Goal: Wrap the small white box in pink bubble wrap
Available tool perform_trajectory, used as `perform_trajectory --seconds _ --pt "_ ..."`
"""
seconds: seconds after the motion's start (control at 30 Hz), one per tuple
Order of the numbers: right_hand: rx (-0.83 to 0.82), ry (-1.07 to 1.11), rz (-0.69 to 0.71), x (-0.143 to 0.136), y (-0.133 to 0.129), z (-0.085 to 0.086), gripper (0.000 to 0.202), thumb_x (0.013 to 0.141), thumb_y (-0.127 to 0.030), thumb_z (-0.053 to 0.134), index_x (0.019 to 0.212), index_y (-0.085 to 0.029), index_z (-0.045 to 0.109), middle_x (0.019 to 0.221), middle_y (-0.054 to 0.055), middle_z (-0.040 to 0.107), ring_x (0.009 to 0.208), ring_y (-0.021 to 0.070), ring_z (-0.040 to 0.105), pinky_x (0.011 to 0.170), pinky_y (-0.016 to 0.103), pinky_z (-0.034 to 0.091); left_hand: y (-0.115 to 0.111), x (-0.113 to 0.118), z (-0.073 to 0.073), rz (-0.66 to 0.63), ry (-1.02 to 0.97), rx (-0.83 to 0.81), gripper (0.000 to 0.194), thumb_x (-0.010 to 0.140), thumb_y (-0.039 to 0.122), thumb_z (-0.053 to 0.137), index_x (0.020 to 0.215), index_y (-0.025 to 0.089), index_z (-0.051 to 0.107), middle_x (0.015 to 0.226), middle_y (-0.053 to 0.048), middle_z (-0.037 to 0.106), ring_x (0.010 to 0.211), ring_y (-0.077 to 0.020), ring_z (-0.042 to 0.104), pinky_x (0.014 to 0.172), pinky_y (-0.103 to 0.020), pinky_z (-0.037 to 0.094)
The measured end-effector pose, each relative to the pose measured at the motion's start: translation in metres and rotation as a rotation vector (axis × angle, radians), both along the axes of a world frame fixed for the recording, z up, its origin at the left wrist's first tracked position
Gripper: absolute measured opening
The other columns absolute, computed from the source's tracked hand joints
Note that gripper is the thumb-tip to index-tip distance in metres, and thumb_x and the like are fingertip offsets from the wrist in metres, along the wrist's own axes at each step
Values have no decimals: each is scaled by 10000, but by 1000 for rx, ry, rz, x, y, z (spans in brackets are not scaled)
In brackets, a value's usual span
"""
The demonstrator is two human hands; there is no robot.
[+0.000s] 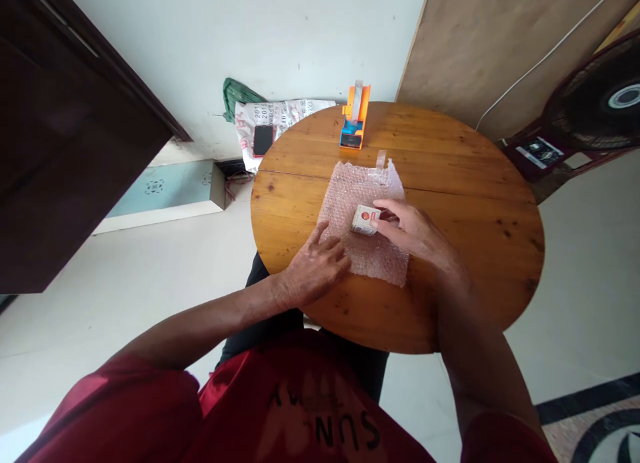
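Note:
A small white box (364, 219) with a red round mark rests on a sheet of bubble wrap (375, 260), near its middle. My right hand (413, 231) grips the box from its right side, thumb and fingers at its edge. My left hand (320, 263) lies at the wrap's lower left edge, fingers spread, with nothing held in it. A strip of clear tape (381, 158) sticks out past the wrap's far edge. Behind the wrap stands an orange and blue tape dispenser (356, 120).
The round wooden table (480, 250) carries these things. Beyond its far left edge, a phone (263, 140) lies on a printed white bag (295, 113), beside a green bag (240, 96). A fan (600, 96) stands at the right, and a dark cabinet (70, 136) at the left.

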State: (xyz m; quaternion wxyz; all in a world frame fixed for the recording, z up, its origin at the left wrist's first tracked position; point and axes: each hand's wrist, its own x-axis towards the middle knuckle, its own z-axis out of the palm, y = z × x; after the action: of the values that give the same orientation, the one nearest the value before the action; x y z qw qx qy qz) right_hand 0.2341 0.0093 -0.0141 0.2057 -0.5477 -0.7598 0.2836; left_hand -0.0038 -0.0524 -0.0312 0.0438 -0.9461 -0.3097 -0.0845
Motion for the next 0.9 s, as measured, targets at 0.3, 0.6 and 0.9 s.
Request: perform_trajectory --seconds 0.3,0.6,0.9 --pt "44 -19 -8 0 -2 7 357 988 -379 436 1167 -221 701 1144 79 752 1014 273 697 897 415 514 19 0 12 5 -138 -38 82 841 188 544 823 178 623 980 -51 705 976 -211 634 1183 -507 308" --pt "6 -22 42 -5 -1 1 470 786 -338 739 1236 -233 650 1086 79 749 932 285 698 800 406 532 22 1 18 -22 -282 -50 106 844 162 512 851 187 615 1013 -32 742 973 -177 662 1198 -456 302" --pt "52 6 20 -8 -3 -3 385 803 -269 693 1186 -234 667 1087 70 744 938 265 691 816 393 540 18 -4 9 -52 -393 -101 101 828 140 523 848 183 612 1005 -30 753 927 -162 687 1178 -446 347"
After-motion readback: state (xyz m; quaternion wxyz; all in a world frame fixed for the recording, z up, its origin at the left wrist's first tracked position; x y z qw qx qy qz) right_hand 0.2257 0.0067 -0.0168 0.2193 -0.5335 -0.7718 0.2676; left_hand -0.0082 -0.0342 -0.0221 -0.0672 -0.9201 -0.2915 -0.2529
